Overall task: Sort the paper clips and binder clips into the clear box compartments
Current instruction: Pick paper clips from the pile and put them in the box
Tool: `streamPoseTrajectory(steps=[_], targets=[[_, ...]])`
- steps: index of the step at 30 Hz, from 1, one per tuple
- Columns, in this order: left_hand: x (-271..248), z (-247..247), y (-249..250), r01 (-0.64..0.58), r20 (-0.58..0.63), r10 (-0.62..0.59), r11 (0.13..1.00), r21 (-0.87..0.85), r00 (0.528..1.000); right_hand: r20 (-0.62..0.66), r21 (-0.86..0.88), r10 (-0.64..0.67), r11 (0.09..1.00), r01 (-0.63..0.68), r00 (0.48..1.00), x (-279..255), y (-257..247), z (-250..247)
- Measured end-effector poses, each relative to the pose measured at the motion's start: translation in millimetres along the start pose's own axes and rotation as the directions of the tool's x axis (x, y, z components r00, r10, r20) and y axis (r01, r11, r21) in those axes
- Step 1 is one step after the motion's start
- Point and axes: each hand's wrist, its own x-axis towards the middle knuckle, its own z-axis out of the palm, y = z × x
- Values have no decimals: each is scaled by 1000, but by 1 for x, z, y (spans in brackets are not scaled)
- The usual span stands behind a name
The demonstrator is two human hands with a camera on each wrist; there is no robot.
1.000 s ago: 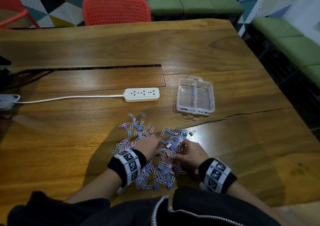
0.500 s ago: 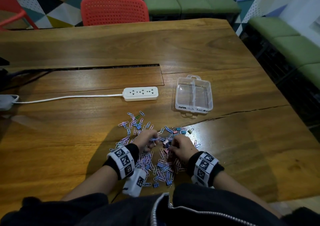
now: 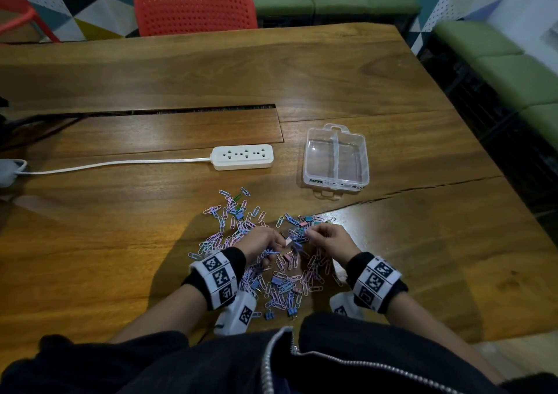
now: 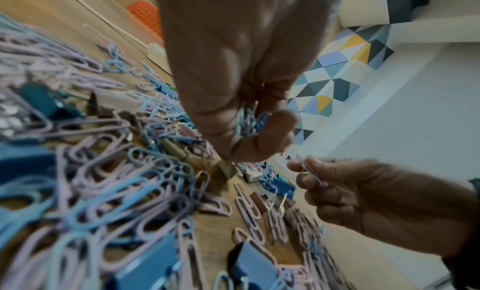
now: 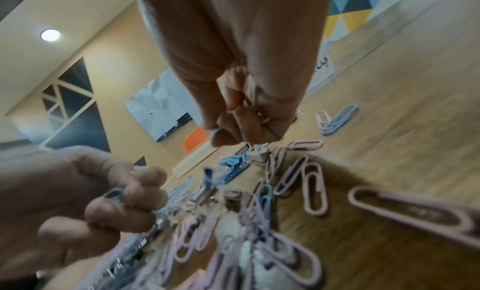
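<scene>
- Grainy wooden table (image 3: 332,70), cracked beyond the right hand.
- Clear ribbed plastic box (image 3: 335,160), two compartments, ahead of the right hand.
- Looped pastel paper clips (image 3: 282,285) and boxy binder clips (image 3: 276,279), heaped under both hands.
- Left hand (image 3: 262,241) curls round a bunch of clips.
- Right hand (image 3: 331,240) pinches thin wire clips.

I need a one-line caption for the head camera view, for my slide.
Both hands pick clips from a mixed pile on a wooden table; the clear box is empty.
</scene>
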Motion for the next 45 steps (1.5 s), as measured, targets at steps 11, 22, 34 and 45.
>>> streamPoseTrajectory(steps=[11, 22, 34, 45], targets=[[-3, 13, -4, -66, -1, 85, 789, 611, 996, 178, 182, 217, 951, -248, 960, -18, 3, -21], [-2, 51, -19, -277, 222, 244, 223, 934, 944, 99, -381, 46, 925, -5, 994, -36, 22, -16], [-2, 47, -14, -251, 202, 206, 249, 936, 958, -53, -695, -78, 719, 19, 996, -29, 22, -19], [3, 64, -16, -347, 315, 272, 78, 934, 909, 65, -725, -74, 682, 98, 995, -25, 28, -27]])
